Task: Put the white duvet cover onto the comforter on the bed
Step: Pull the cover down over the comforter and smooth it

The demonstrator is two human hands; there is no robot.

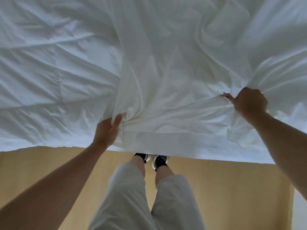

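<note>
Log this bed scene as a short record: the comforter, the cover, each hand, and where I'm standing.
comforter: quilted, uncovered at the left
cover: wrinkled, lying over the comforter's middle
left hand: grips a bunched fold of the cover near the bed's edge
right hand: grips bunched cover farther onto the bed
shoes: dark, toes hidden under the overhanging bedding
floor: tan

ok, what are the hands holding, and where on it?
Both grip the white duvet cover close to its near edge: left hand pinches a bunched fold at its left side, right hand clutches gathered fabric farther right.
</note>
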